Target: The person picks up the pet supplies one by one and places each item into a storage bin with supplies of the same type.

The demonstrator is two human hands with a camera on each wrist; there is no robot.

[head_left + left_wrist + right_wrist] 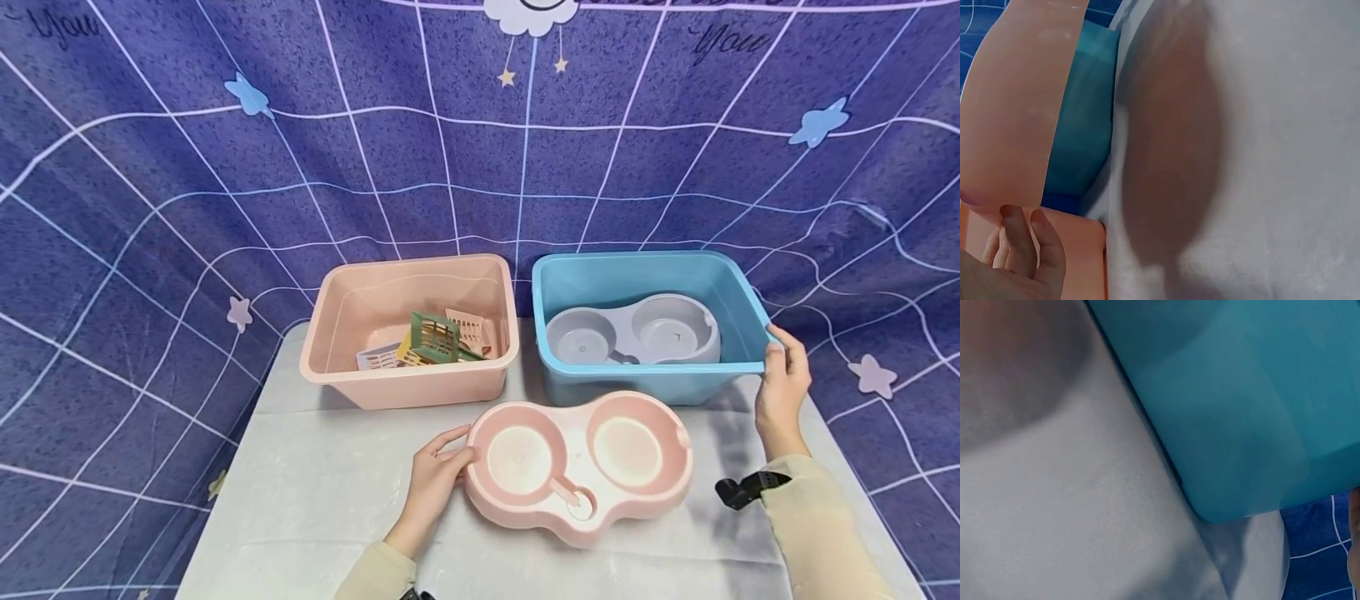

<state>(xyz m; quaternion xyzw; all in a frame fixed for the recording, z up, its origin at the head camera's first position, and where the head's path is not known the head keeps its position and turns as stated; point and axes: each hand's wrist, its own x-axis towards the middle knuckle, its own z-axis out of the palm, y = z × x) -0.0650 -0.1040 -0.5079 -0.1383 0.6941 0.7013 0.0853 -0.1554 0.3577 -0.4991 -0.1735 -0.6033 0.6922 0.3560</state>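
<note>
In the head view, my left hand (437, 477) grips the left end of a pink double pet bowl (576, 450), thumb over its rim. The bowl is held above the table; the left wrist view shows its side (1016, 106) and its shadow on the cloth. My right hand (783, 390) holds the right rim of a blue bin (645, 385). A grey double pet bowl (624, 323) lies inside that bin. The right wrist view shows the bin's wall (1241, 412), with only a sliver of the hand at the edge.
To the left of the blue bin stands a pink bin (420, 385), holding several slotted scoops (435, 337) in green, yellow, white and pink. Both bins sit at the back of a white-covered table (315, 492). A blue patterned curtain (480, 150) hangs behind and at the sides.
</note>
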